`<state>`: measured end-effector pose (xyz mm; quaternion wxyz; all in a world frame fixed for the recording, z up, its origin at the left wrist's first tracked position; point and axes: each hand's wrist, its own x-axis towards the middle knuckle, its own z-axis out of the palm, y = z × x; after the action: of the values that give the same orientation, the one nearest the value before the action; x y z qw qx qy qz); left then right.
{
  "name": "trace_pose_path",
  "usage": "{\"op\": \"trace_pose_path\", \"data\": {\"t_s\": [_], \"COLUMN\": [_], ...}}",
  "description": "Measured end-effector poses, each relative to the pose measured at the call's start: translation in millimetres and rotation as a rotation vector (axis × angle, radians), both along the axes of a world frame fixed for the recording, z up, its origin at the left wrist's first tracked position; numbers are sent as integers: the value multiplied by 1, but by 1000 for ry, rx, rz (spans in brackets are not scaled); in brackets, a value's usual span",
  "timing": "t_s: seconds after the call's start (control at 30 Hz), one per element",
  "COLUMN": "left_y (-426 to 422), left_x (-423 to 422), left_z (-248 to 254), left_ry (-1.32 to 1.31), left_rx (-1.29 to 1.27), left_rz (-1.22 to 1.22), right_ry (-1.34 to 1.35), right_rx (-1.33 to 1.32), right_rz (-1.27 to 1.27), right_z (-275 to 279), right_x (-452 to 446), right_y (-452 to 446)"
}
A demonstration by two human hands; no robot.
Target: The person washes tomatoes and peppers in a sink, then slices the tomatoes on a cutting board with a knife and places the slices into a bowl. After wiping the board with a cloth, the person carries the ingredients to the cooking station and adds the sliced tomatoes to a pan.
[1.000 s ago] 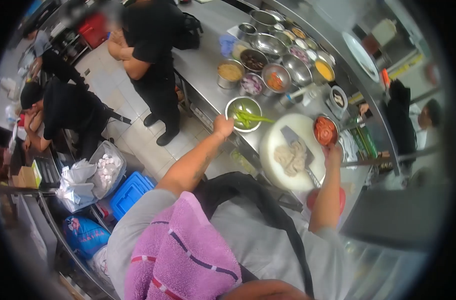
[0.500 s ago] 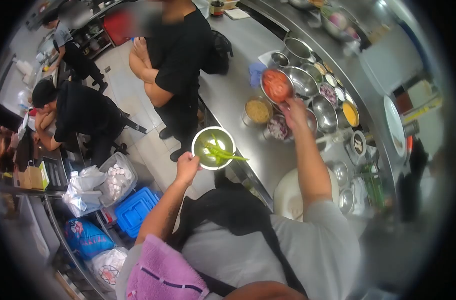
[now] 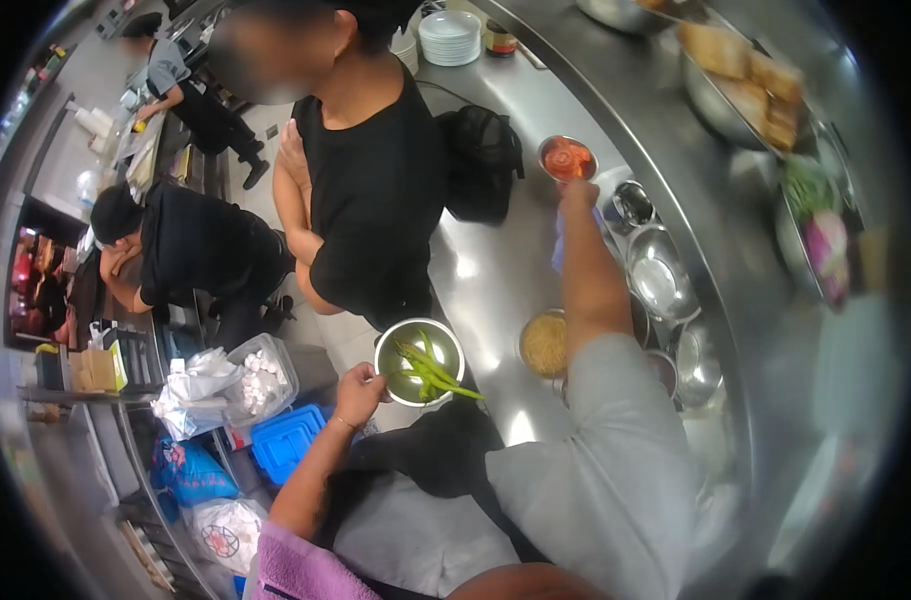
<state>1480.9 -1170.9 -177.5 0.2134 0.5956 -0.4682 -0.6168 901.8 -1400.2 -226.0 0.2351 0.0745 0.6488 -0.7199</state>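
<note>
My left hand (image 3: 362,394) is closed on the rim of a metal bowl (image 3: 384,345), held off the counter in front of me. Several long green chili peppers (image 3: 428,375) lie in it, some poking over the edge. My right arm reaches far across the steel counter. At its end my right hand (image 3: 579,196) grips the near edge of a smaller metal bowl with sliced tomatoes (image 3: 567,157). Below that arm stands a container of yellowish shredded food (image 3: 546,343). A bluish-purple cloth (image 3: 560,245) is partly hidden behind the forearm.
Several metal bowls (image 3: 662,270) line the counter's right side. A person in black (image 3: 376,190) stands at the counter's left edge, beside a black bag (image 3: 481,160). Stacked plates (image 3: 450,38) are at the far end. Two more people work or lean at left. A blue bin (image 3: 288,443) stands lower left.
My right hand has carried the tomato bowl farther away along the counter, off the group of bowls. The view has shifted and turned. My left hand still holds the chili bowl.
</note>
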Motion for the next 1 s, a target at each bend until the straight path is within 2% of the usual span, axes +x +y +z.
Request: {"op": "trace_pose_path", "data": {"t_s": [0.07, 0.13, 0.17, 0.27, 0.3, 0.33, 0.4, 0.43, 0.53, 0.6, 0.63, 0.67, 0.7, 0.73, 0.8, 0.87, 0.93, 0.97, 1.0], "left_y": [-7, -13, -18, -32, -35, -39, -49, -52, -66, -72, -74, -77, -79, -77, -74, -72, -70, -67, -64], "left_x": [-13, -28, -35, -55, -61, -66, -80, -92, -119, -138, -148, -157, -165, -173, -185, -172, -139, -118, -94], "left_z": [6, 12, 12, 13, 11, 1, 1, 5, 17, 26, 39, 47, 46, 46, 74, 72, 69, 85, 77], "left_ry": [0, 46, 51, 26, 33, 59, 6, 85, 133, 138, 140, 140, 172, 175, 356, 252, 266, 169, 75], "left_rx": [-8, 7, 7, -43, -54, -81, -169, -91, -47, -65, -75, -88, -104, -116, -16, -129, -237, -311, -503], "left_rz": [2, -14, 2, -67, -67, -80, -124, -49, -82, -96, -123, -148, -150, -140, -64, -310, -550, -634, -636], "right_ry": [-32, -106, -164, -128, -13, 150, 328, 321, 252, 350, 360, 357, 353, 366, 367, 4, 44, -11, -71], "right_rx": [-27, -189, -328, -458, -234, -224, -23, 78, 336, 343, 345, 276, 204, 198, 425, 56, 72, 22, -25], "right_rz": [-7, 12, 123, 316, 447, 615, 973, 1180, 1661, 1835, 1835, 1727, 1622, 1631, 1354, 997, 852, 771, 695], "right_z": [-7, -24, -50, -73, -24, -5, 64, 87, 133, 136, 125, 107, 104, 105, 119, 84, 63, 31, -3], "right_x": [-12, -31, -50, -77, -51, -39, 7, 26, 85, 111, 113, 112, 111, 103, 85, 63, 28, 0, -25], "right_y": [-20, -38, -47, -68, -50, -34, 15, 40, 120, 155, 169, 179, 184, 185, 185, 167, 136, 113, 85]}}
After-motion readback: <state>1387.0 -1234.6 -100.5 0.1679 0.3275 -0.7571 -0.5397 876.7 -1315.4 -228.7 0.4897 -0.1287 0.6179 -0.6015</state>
